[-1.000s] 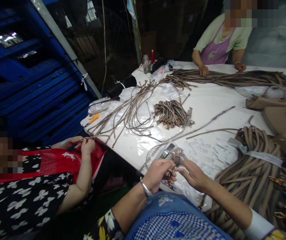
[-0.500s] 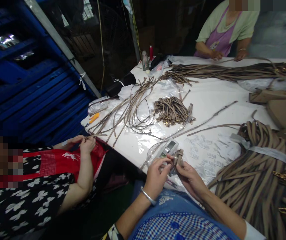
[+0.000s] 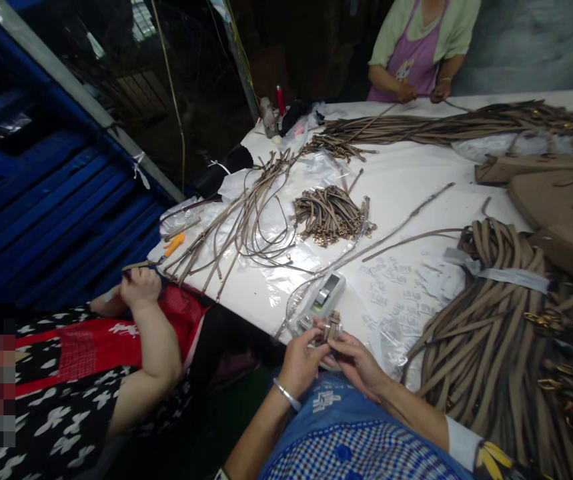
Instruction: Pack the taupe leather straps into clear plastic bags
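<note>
Close to the table's front edge, a small folded brown strap (image 3: 333, 323) is pinched between my two hands. My left hand (image 3: 302, 360), with a silver bangle at the wrist, closes its fingertips on the strap's left side. From the right, my right hand (image 3: 359, 363) grips the same strap with thumb and fingers. Something clear and shiny, perhaps tape, shows around the strap; the fingers partly hide it. Just beyond my hands, a grey tape dispenser (image 3: 327, 293) rests on the table.
A large bundle of brown straps (image 3: 491, 333) lies at right, wrapped with a pale band. Short straps (image 3: 331, 213) are heaped mid-table on plastic, near long loose straps (image 3: 261, 207). Small printed packets (image 3: 396, 287) lie right of the dispenser. Co-workers (image 3: 416, 60) handle straps at the far side and left.
My hands have moved slightly left and down, still holding the strap, and the dispenser shows more. The whole view has shifted. The far co-worker has lifted a strap between both hands.
</note>
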`<action>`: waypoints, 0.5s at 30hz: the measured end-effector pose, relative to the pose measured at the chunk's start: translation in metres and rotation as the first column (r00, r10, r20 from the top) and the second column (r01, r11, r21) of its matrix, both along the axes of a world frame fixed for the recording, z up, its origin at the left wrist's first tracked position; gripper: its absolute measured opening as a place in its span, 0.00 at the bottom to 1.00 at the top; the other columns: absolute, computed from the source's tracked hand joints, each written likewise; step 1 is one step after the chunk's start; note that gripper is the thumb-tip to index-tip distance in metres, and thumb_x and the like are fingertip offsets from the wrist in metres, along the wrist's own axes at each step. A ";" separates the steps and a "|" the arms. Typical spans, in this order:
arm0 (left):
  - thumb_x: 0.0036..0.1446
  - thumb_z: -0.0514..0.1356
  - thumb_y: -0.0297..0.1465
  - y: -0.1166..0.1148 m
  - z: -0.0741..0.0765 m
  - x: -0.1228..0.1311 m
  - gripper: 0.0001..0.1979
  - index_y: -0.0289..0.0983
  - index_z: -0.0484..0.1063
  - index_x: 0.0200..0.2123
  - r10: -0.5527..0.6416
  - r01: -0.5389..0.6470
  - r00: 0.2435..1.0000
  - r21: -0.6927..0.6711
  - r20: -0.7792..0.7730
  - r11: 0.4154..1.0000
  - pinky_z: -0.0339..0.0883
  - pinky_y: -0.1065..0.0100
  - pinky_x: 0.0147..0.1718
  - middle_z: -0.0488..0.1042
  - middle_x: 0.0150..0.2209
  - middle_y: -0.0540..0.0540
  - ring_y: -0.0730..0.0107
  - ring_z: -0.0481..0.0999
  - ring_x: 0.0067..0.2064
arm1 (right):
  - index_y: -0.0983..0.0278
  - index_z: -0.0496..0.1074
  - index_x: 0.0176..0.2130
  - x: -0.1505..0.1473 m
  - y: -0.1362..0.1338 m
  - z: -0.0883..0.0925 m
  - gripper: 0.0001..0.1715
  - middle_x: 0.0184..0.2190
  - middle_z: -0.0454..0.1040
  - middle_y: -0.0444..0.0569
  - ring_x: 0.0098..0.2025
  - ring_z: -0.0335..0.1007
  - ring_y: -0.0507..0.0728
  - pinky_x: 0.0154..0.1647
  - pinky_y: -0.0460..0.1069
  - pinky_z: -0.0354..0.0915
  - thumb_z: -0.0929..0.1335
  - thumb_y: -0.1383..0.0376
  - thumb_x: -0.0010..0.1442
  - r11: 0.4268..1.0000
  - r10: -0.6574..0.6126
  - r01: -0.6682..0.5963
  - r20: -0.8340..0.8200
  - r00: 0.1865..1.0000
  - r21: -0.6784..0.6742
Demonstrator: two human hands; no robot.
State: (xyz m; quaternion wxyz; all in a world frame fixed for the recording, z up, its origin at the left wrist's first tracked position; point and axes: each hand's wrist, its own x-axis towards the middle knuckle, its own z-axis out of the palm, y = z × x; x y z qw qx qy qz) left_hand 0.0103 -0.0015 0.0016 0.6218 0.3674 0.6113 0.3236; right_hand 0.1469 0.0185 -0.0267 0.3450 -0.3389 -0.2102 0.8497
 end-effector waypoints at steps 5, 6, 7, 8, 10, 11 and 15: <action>0.51 0.64 0.40 -0.009 -0.009 0.006 0.20 0.33 0.72 0.44 0.176 -0.177 0.978 -0.003 0.115 0.984 0.63 0.76 0.16 0.78 0.36 0.43 0.74 0.74 0.22 | 0.62 0.71 0.53 -0.007 -0.001 -0.003 0.27 0.40 0.76 0.51 0.28 0.68 0.54 0.31 0.50 0.66 0.72 0.61 0.53 1.000 0.022 -0.023 -0.050 0.999 -0.022; 0.50 0.65 0.40 -0.009 -0.011 0.006 0.21 0.32 0.73 0.44 0.207 -0.209 0.970 -0.001 0.125 0.978 0.65 0.75 0.18 0.78 0.34 0.44 0.75 0.73 0.21 | 0.62 0.70 0.53 -0.009 0.000 -0.006 0.27 0.36 0.76 0.49 0.24 0.65 0.52 0.27 0.49 0.64 0.72 0.60 0.54 0.999 0.034 -0.035 -0.058 0.998 -0.020; 0.50 0.65 0.39 -0.009 -0.013 0.006 0.21 0.31 0.73 0.44 0.237 -0.239 0.963 -0.001 0.131 0.971 0.67 0.74 0.20 0.78 0.30 0.45 0.75 0.72 0.21 | 0.62 0.70 0.53 -0.011 0.001 -0.008 0.27 0.32 0.75 0.47 0.22 0.62 0.50 0.26 0.48 0.62 0.72 0.59 0.54 0.999 0.047 -0.047 -0.056 0.997 -0.008; 0.50 0.65 0.39 -0.009 -0.015 0.006 0.22 0.30 0.74 0.44 0.265 -0.267 0.955 -0.005 0.135 0.964 0.68 0.73 0.22 0.77 0.28 0.46 0.75 0.72 0.21 | 0.63 0.71 0.52 -0.012 0.003 -0.011 0.27 0.30 0.74 0.45 0.22 0.61 0.49 0.26 0.47 0.62 0.72 0.58 0.54 0.998 0.058 -0.057 -0.039 0.998 0.016; 0.50 0.66 0.39 -0.009 -0.018 0.007 0.23 0.29 0.74 0.46 0.321 -0.320 0.936 -0.032 0.147 0.947 0.70 0.72 0.25 0.77 0.26 0.46 0.74 0.73 0.23 | 0.64 0.72 0.51 -0.015 0.006 -0.014 0.26 0.30 0.73 0.45 0.25 0.64 0.50 0.30 0.48 0.64 0.72 0.56 0.54 0.992 0.076 -0.079 0.037 0.996 0.095; 0.50 0.66 0.39 -0.008 -0.019 0.008 0.24 0.29 0.74 0.47 0.350 -0.347 0.924 -0.048 0.152 0.937 0.71 0.71 0.27 0.78 0.27 0.45 0.73 0.74 0.24 | 0.64 0.73 0.50 -0.016 0.008 -0.014 0.26 0.32 0.74 0.46 0.28 0.67 0.52 0.34 0.49 0.66 0.72 0.55 0.55 0.985 0.081 -0.093 0.091 0.993 0.144; 0.48 0.67 0.38 -0.004 -0.020 0.008 0.24 0.30 0.75 0.46 0.453 -0.448 0.874 -0.068 0.174 0.891 0.73 0.70 0.30 0.79 0.34 0.43 0.72 0.76 0.28 | 0.62 0.74 0.48 -0.005 0.012 -0.004 0.21 0.42 0.76 0.49 0.43 0.71 0.60 0.48 0.54 0.65 0.67 0.54 0.59 0.895 0.004 -0.191 0.420 0.907 0.403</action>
